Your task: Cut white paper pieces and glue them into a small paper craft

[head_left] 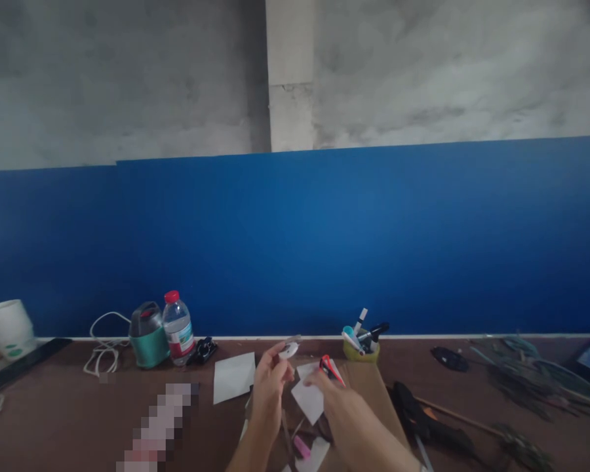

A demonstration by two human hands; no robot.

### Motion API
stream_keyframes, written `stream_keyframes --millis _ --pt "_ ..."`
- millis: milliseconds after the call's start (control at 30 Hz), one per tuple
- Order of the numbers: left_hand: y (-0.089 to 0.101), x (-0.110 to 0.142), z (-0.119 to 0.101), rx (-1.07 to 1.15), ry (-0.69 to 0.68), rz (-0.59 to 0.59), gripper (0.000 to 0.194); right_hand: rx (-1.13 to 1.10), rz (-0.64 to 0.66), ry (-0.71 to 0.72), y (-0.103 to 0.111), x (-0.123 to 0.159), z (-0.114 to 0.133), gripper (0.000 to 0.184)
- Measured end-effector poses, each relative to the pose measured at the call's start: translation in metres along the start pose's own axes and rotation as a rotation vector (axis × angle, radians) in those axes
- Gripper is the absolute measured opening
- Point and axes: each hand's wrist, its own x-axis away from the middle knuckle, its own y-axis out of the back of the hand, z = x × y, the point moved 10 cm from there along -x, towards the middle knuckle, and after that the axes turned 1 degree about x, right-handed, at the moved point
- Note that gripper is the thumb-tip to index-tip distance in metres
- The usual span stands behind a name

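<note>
My left hand point(269, 380) is closed in a pinch on a small white rounded piece, which looks like a disc point(289, 350), raised above the cardboard point(368, 387). My right hand point(341, 410) is beside it, fingers curled in over a white sheet of paper point(311, 400). A red-orange and black tool point(329, 368) shows just beyond its knuckles; its kind and whether the hand holds it are unclear. Below the hands lie a pink piece point(302, 447) and scraps of white paper point(318, 453).
Another white sheet point(234, 377) lies left of the hands. Behind are a water bottle point(178, 331), a green container point(149, 337), a black clip point(204, 351) and a yellow-green pen cup point(362, 351). A black glue gun point(430, 419) and thin stems point(526, 377) lie right.
</note>
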Motion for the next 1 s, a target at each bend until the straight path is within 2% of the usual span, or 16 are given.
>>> stream_keyframes --millis 33,100,167,200,267,333,467,567,633,800,1000 --pt "0.000 0.001 -0.001 -0.071 0.007 -0.013 0.039 -0.078 -0.042 -0.013 0.014 -0.003 0.000 0.029" --pt "0.002 0.002 -0.004 -0.182 0.006 -0.044 0.038 -0.590 -0.165 -0.116 0.037 -0.007 -0.013 0.027" --pt "0.002 0.003 -0.010 -0.219 -0.029 -0.067 0.039 -1.033 -0.241 -0.155 0.045 -0.009 -0.023 0.021" --pt "0.001 0.005 -0.013 -0.215 -0.046 -0.076 0.039 -1.175 -0.264 -0.154 0.046 -0.010 -0.025 0.024" --pt "-0.002 0.008 -0.015 -0.191 -0.044 -0.071 0.038 -1.298 -0.297 -0.156 0.047 -0.011 -0.028 0.033" --pt "-0.005 0.011 -0.011 -0.150 0.003 -0.058 0.036 -1.272 -0.320 -0.183 0.045 -0.011 -0.031 0.033" --pt "-0.011 0.014 -0.005 -0.076 0.049 -0.043 0.036 -1.076 -0.320 -0.249 0.038 -0.008 -0.036 0.031" --pt "-0.014 0.014 -0.002 -0.061 0.080 -0.023 0.040 -1.009 -0.370 -0.237 0.040 -0.006 -0.040 0.036" --pt "-0.015 0.014 0.000 -0.049 0.094 -0.018 0.041 -0.959 -0.424 -0.209 0.046 -0.004 -0.039 0.033" --pt "-0.015 0.015 0.000 -0.047 0.068 -0.007 0.041 -0.791 -0.532 -0.176 0.051 0.003 -0.033 0.022" --pt "-0.017 0.015 -0.002 -0.046 0.026 0.014 0.040 -0.628 -0.542 -0.155 0.039 0.002 -0.030 0.015"
